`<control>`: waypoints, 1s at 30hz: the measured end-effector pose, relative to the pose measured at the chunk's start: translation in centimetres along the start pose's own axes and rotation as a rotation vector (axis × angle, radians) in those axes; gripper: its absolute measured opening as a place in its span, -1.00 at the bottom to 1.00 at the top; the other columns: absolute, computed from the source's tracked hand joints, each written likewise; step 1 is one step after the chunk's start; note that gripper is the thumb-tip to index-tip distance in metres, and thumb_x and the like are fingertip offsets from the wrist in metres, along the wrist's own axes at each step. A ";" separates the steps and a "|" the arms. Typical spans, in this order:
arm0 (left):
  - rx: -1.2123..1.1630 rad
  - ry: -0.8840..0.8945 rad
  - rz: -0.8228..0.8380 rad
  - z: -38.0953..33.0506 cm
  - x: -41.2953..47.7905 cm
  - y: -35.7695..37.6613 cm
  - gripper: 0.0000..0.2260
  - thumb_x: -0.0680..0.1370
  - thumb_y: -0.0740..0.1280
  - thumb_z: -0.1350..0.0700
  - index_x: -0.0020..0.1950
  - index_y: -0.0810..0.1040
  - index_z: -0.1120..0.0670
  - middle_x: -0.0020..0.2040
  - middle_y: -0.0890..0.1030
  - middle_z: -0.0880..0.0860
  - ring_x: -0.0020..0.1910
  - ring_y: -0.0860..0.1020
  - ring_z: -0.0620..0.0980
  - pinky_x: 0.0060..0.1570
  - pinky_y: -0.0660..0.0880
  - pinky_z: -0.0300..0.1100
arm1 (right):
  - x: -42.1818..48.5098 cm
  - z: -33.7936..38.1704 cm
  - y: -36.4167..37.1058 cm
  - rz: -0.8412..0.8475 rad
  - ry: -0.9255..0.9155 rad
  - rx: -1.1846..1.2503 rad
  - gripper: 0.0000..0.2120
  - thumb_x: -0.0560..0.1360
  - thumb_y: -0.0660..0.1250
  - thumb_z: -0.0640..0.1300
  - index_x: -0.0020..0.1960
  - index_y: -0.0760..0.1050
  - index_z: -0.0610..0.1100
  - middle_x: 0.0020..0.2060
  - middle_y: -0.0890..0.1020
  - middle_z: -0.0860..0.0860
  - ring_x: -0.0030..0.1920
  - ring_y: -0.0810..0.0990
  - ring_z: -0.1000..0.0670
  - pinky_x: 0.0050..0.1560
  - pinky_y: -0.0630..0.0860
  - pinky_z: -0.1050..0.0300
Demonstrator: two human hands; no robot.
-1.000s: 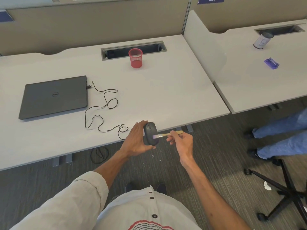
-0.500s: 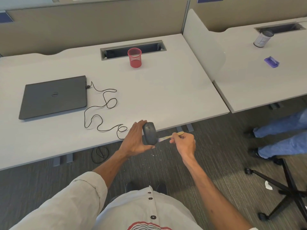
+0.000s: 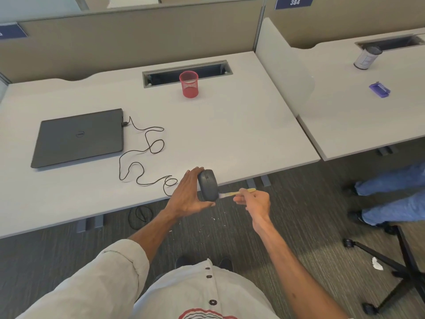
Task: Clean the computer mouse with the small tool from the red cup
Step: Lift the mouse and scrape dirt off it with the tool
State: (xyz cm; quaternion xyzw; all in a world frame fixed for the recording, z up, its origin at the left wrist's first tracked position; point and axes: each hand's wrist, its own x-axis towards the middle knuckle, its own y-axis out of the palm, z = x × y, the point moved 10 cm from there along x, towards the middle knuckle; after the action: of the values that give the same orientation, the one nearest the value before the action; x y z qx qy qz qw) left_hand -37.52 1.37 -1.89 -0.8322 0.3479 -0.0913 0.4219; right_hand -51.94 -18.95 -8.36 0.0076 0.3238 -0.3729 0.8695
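Note:
My left hand (image 3: pixel 187 195) holds the dark grey computer mouse (image 3: pixel 208 184) on edge, just off the front edge of the white desk (image 3: pixel 230 139). My right hand (image 3: pixel 254 201) pinches a small brush with a yellow handle (image 3: pixel 239 192). Its pale bristles touch the lower right side of the mouse. The mouse's black cable (image 3: pixel 142 155) snakes across the desk to a closed dark laptop (image 3: pixel 79 137). The red mesh cup (image 3: pixel 189 84) stands at the back of the desk and looks empty.
A second desk (image 3: pixel 358 116) stands to the right with a tipped grey cup (image 3: pixel 367 57) and a small purple item (image 3: pixel 379 89). Another person's legs in jeans (image 3: pixel 391 199) and a chair base (image 3: pixel 400 268) are on the carpet at right. White specks lie on the floor under the hands.
My right hand has drawn the brush a little right and down along the mouse. My left hand keeps the mouse in nearly the same spot.

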 end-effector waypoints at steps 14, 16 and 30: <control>0.009 -0.001 -0.009 -0.2 -0.4 -0.2 0.13 0.36 0.71 -0.27 0.71 0.19 0.12 0.62 0.38 0.07 0.57 0.41 0.06 0.61 0.40 0.06 | 0.0 1.6 2.1 0.164 0.059 0.157 -0.79 0.69 0.46 -0.10 0.06 0.77 -0.24 -0.15 0.84 -0.15 -0.13 0.86 -0.14 -0.18 0.77 0.16; 0.013 0.001 -0.005 -0.2 -0.5 -0.2 0.13 0.36 0.70 -0.29 0.70 0.19 0.12 0.62 0.38 0.07 0.56 0.41 0.05 0.60 0.42 0.06 | 0.3 1.6 0.9 0.073 0.005 0.043 -0.79 0.68 0.47 -0.12 0.02 0.78 -0.25 -0.23 0.83 -0.10 -0.19 0.86 -0.09 -0.15 0.77 0.14; 0.006 0.004 -0.006 -0.3 -0.9 -0.1 0.10 0.36 0.71 -0.25 0.69 0.21 0.14 0.59 0.41 0.09 0.53 0.43 0.06 0.60 0.39 0.04 | -2.0 3.6 3.1 0.175 -0.220 0.002 -0.80 0.67 0.49 -0.09 -0.03 0.79 -0.18 -0.25 0.83 -0.07 -0.22 0.85 -0.08 -0.12 0.78 0.11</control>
State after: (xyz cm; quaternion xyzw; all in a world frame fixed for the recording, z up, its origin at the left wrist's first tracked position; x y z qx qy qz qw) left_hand -38.33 1.80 -1.50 -0.8317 0.3460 -0.0955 0.4236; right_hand -48.91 -16.31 -5.08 -0.0043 0.2244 -0.2943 0.9290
